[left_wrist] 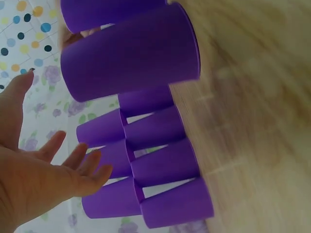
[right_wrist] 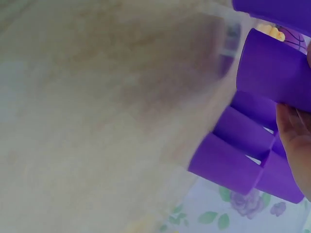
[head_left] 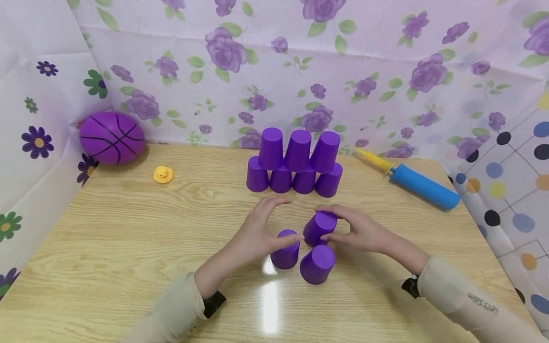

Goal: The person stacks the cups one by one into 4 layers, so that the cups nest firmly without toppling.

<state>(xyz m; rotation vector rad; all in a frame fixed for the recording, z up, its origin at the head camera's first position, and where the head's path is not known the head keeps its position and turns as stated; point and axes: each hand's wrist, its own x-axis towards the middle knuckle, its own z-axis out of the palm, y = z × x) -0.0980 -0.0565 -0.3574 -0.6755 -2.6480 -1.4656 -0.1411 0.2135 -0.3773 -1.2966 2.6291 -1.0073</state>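
Observation:
Three upside-down purple cups stand in a group on the table's near middle. My right hand (head_left: 359, 231) holds the rear purple cup (head_left: 315, 230) between thumb and fingers; the right wrist view shows fingers along that cup's side (right_wrist: 272, 70). Spread beside the left purple cup (head_left: 284, 258) is my left hand (head_left: 256, 233), its thumb over that cup's top in the head view. In the left wrist view this hand (left_wrist: 43, 179) appears apart from the cups, with nothing in it. The front purple cup (head_left: 316, 267) is untouched. Behind, three upside-down cups (head_left: 298, 150) rest on a row of several others (head_left: 280, 182).
A purple basketball (head_left: 112, 138) and a yellow rubber duck (head_left: 163, 175) are at the back left. At the back right lies a blue hand pump (head_left: 424, 186) with a yellow end. Flower-patterned cloth (head_left: 180, 85) hangs behind the wooden table (head_left: 171, 228).

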